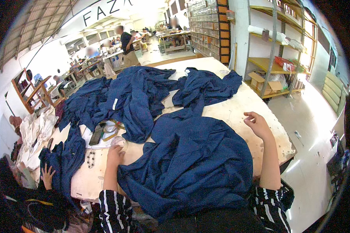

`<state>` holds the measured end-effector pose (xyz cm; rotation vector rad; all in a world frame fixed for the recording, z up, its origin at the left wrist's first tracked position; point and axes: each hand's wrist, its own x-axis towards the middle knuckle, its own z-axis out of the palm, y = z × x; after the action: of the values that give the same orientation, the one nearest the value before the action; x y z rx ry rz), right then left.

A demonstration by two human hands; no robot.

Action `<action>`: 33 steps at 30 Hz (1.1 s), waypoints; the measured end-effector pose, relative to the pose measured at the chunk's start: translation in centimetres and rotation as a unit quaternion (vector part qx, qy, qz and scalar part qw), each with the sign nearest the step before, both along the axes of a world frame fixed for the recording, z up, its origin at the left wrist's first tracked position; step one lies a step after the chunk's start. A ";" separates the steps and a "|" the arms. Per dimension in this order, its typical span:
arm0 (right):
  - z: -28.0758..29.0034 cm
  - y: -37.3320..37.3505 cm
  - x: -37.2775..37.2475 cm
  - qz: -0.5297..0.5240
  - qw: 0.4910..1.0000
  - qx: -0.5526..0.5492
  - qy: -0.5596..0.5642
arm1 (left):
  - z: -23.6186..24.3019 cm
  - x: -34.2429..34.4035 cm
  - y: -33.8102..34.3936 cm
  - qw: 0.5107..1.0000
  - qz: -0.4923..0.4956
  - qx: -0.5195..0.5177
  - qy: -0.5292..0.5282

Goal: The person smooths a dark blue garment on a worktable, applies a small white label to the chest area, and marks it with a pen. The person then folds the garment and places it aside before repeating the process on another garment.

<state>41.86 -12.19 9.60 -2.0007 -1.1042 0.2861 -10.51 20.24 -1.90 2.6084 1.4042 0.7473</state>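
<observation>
A large dark blue garment [194, 155] is spread in loose folds over the near side of the table, its lower part hanging toward me. Just left of its edge, my left hand [116, 155] is low over the tabletop, fingertips at a round, clear ring like a tape roll [119, 143]; whether they grip it I cannot tell. My right hand [258, 123] is raised to the right of the garment, with bent fingers apart from the thumb and nothing visible between them. Beyond lie more dark blue garments [134, 97], one with a small white label [115, 103].
On the pale table [274, 134], a dark phone-like object [98, 134], a yellowish measuring tape [112, 130] and a beaded string [90, 159] lie left. Another person's hand [47, 176] touches blue cloth at far left. Metal shelves [274, 62] stand right; people work behind.
</observation>
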 end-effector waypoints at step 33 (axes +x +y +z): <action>5.8 -1.2 3.4 -0.129 0.948 0.034 -0.290 | 8.0 -1.7 2.1 0.982 -0.002 -0.042 -0.185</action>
<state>45.28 -13.35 15.37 -2.1955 -1.1539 -0.5031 -12.20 22.35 6.12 2.2568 1.2871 1.0787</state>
